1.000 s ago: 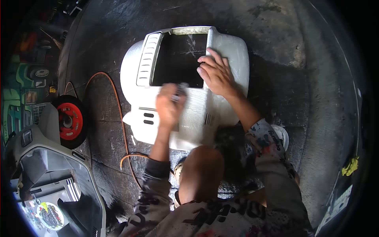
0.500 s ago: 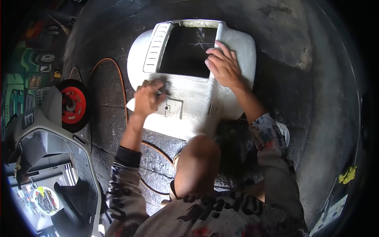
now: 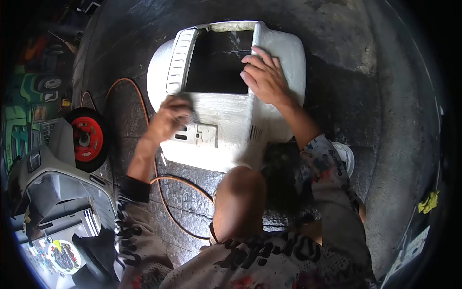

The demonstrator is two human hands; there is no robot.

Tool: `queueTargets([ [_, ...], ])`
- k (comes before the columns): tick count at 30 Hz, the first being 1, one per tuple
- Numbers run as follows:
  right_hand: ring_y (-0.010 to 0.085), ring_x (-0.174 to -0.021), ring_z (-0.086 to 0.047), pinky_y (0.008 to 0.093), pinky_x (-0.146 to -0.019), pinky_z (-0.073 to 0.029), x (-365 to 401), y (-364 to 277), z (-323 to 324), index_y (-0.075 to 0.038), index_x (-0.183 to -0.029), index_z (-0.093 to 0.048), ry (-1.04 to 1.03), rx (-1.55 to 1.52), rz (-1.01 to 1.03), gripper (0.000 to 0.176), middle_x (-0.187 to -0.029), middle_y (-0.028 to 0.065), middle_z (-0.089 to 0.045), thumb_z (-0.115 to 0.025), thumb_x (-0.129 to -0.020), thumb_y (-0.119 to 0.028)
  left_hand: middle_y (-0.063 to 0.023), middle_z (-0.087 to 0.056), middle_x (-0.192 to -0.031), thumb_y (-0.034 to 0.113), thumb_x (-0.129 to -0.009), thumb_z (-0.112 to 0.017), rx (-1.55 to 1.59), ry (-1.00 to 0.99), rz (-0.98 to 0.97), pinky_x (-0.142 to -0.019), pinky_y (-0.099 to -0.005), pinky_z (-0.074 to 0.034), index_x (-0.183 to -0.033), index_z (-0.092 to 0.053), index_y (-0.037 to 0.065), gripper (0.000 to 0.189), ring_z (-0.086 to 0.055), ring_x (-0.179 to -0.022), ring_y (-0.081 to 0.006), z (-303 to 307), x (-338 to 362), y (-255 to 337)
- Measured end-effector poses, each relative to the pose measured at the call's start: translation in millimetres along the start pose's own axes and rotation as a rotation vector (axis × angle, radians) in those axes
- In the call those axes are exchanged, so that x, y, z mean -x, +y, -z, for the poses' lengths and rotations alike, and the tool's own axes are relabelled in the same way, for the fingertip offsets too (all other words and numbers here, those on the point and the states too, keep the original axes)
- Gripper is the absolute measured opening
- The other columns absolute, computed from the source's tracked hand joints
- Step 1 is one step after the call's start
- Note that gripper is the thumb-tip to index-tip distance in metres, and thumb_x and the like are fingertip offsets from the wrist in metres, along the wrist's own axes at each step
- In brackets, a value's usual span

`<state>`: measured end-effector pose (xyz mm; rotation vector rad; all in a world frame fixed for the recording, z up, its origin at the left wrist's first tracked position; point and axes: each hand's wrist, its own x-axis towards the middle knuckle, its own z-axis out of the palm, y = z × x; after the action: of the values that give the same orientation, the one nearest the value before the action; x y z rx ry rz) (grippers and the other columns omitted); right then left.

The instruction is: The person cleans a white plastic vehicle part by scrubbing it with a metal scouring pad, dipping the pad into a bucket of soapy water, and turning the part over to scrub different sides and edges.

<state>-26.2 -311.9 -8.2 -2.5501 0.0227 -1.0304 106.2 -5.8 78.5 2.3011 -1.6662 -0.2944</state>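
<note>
A white plastic body panel (image 3: pixel 231 123) with a rectangular opening and a ribbed vent strip lies on the dark concrete floor. My left hand (image 3: pixel 168 118) presses a small dark abrasive pad against the panel's left side, fingers closed over it. My right hand (image 3: pixel 263 77) lies flat on the panel's right part, fingertips at the edge of the opening, holding the panel steady. My bent knee (image 3: pixel 240 202) rises below the panel.
An orange cable (image 3: pixel 144 115) loops over the floor left of the panel and under my left arm. A red-hubbed wheel (image 3: pixel 86 137) and a grey vehicle body part (image 3: pixel 57 202) stand at the left. A white shoe (image 3: pixel 344 159) shows at the right.
My left hand slid with the pad leftward across the panel, from its middle to its left edge. The right hand stayed on the panel. The view shifted slightly.
</note>
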Motion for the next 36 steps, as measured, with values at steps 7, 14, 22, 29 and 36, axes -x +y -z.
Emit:
queueTargets([
  [7,0.0248,-0.136,-0.044,0.0437,-0.103,-0.034,3.7,0.5,-1.6,-0.010,-0.086,-0.069,0.018,-0.029,0.020,0.023,-0.120,-0.0006,-0.064,-0.064,-0.092,-0.031,-0.0024,-0.068,-0.116,0.014,-0.079,-0.079,-0.118,-0.146,0.172,-0.113,-0.0411,-0.044,-0.095,-0.075,0.013,0.016,-0.055,-0.121,-0.0248,9.4,-0.8,12.8],
  [14,0.0245,-0.136,-0.044,0.0435,-0.101,-0.035,5.4,-2.0,-3.1,-0.010,-0.084,-0.069,0.031,-0.021,0.004,0.022,-0.120,-0.0004,-0.064,-0.066,-0.090,-0.032,-0.0031,-0.068,-0.114,0.009,-0.080,-0.076,-0.076,-0.108,-0.064,-0.112,-0.0428,-0.042,-0.093,-0.074,0.011,0.013,-0.056,-0.117,-0.0244,-15.5,-24.5,44.9],
  [22,0.0252,-0.135,-0.044,0.0433,-0.100,-0.035,4.5,-2.4,-5.3,-0.010,-0.084,-0.069,0.052,-0.004,0.004,0.024,-0.121,-0.0001,-0.064,-0.066,-0.090,-0.033,-0.0035,-0.066,-0.108,0.005,-0.073,-0.080,0.044,-0.078,-0.251,-0.105,-0.0424,-0.043,-0.090,-0.071,0.011,0.020,-0.056,-0.111,-0.0281,-34.2,-29.6,65.5],
  [29,0.0252,-0.135,-0.044,0.0435,-0.100,-0.035,8.7,-6.1,-6.1,-0.010,-0.085,-0.070,0.051,-0.035,-0.034,0.024,-0.122,0.0008,-0.063,-0.066,-0.089,-0.034,-0.0146,-0.068,-0.101,0.002,-0.075,-0.075,-0.074,0.172,0.023,-0.089,-0.0461,-0.056,-0.089,-0.068,0.001,0.015,-0.066,-0.094,-0.0319,-36.3,-6.1,54.7],
  [36,0.0253,-0.131,-0.047,0.0430,-0.099,-0.036,3.5,-5.6,1.3,-0.011,-0.083,-0.069,0.064,-0.036,0.002,0.023,-0.119,0.0012,-0.064,-0.066,-0.089,-0.033,-0.0165,-0.063,-0.088,0.006,-0.078,-0.069,-0.257,0.346,0.197,-0.071,-0.0451,-0.051,-0.086,-0.061,0.002,0.013,-0.061,-0.081,-0.0351,-56.8,-20.0,113.8],
])
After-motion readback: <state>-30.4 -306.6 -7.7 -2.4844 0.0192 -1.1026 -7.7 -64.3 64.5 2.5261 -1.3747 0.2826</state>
